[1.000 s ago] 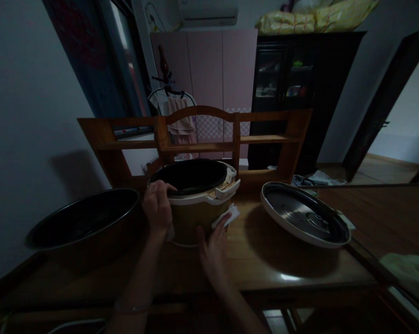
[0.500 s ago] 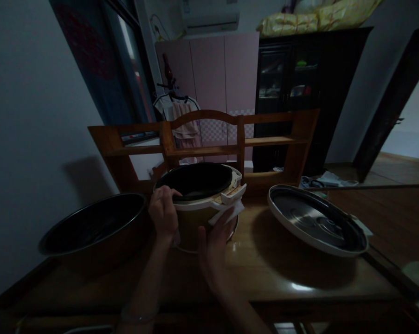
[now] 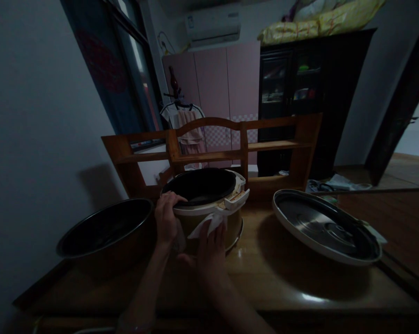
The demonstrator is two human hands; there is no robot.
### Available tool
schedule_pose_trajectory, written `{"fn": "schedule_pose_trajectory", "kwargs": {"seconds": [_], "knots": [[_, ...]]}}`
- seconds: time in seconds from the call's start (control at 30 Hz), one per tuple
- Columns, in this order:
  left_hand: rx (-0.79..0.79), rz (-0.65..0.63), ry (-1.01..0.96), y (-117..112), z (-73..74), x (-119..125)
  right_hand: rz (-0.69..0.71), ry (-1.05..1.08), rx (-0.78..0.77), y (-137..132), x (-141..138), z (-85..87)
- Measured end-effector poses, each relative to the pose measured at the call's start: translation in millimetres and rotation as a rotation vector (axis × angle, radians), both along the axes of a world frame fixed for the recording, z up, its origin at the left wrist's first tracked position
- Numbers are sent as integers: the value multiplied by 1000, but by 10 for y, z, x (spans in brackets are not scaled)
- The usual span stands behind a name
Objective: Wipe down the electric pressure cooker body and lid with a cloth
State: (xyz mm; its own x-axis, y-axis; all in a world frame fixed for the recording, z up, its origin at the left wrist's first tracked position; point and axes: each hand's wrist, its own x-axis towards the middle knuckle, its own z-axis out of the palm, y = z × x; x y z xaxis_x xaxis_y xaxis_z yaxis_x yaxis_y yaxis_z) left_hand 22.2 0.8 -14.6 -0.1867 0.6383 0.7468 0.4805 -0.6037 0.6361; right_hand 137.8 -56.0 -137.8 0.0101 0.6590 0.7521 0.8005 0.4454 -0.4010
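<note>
A rice cooker body [image 3: 184,212] with a white rim and dark interior stands uncovered on the wooden desk. On its near left rim my left hand [image 3: 165,215] is closed, fingers curled over the edge. My right hand [image 3: 211,250] presses a white wipe [image 3: 212,223] against the cooker's front side, just below the rim and left of the white latch [image 3: 237,199]. Its fingers lie over the wipe, with the thumb stretched out to the left. Whether the wipe is paper or cloth, I cannot tell.
Left of the cooker sits a dark inner pot [image 3: 108,232]. On the right, the round cooker lid [image 3: 327,227] lies with its metal inside facing up. A low wooden shelf frame [image 3: 209,157] rises along the desk's [image 3: 265,292] back edge.
My right hand and the wipe have moved left along the cooker's side, away from beneath the latch. My left hand keeps its grip on the rim. The camera view has shifted slightly.
</note>
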Motion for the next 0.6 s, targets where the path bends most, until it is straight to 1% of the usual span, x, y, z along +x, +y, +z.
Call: {"fn": "schedule_pose_trajectory", "kwargs": {"seconds": [0.1, 0.17, 0.23, 0.3, 0.37, 0.47, 0.53, 0.6], "knots": [[6, 2, 28, -15, 15, -12, 267, -221, 38, -38, 151, 140], [20, 5, 52, -37, 30, -3, 396, -314, 24, -62, 240, 252], [35, -6, 67, -63, 45, 12, 471, -375, 1, -77, 317, 341], [41, -23, 64, -82, 50, 25, 512, -436, -31, -74, 392, 374], [43, -35, 51, -84, 40, 29, 529, -507, -73, -53, 476, 336], [52, -20, 17, -57, 4, 21, 525, -597, -118, -9, 626, 189], [48, -1, 10, -37, -17, 14, 519, -617, -89, 9, 738, 85], [37, 12, 22, -28, -27, 11, 517, -617, -14, 6, 850, 14]]}}
